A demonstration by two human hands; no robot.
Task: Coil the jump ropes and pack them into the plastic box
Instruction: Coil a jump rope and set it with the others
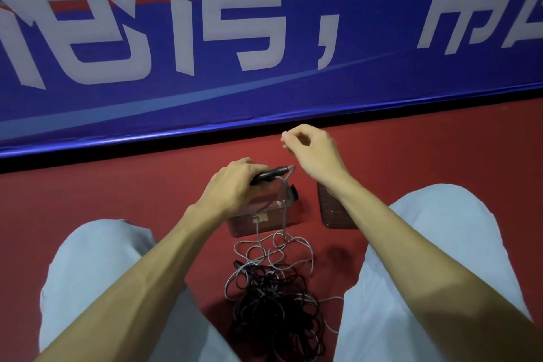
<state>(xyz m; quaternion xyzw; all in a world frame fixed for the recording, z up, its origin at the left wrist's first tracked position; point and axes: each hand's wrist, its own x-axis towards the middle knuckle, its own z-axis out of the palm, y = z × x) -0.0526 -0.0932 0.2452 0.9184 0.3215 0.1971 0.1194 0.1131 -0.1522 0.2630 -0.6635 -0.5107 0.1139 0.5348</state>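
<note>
Pale trouser legs (97,273) framed the bottom of the view, and between them on the red floor (117,185) lay a tangled black rope (273,311) with a looser grey rope (264,247) sprawled at its 12 o'clock edge. Beyond that stood the clear plastic box (264,220), open, with its lid (332,209) lying flat just beside it at 3 o'clock.

The left grip (232,185) was closed round a black handle (270,174) held over the box. The handle's long axis lay nearly level, its cord end pointing toward 3 o'clock. The grey rope fell from that end past the box wall to the floor.

The right grip (308,147) hung raised at 1 o'clock of the handle, thumb and forefinger seemingly pinching the thin grey cord.

Coiling looked barely begun, and nothing coiled was visible in the box. Next, the pinched cord probably needed drawing into even loops against the handle, free of the black tangle.
</note>
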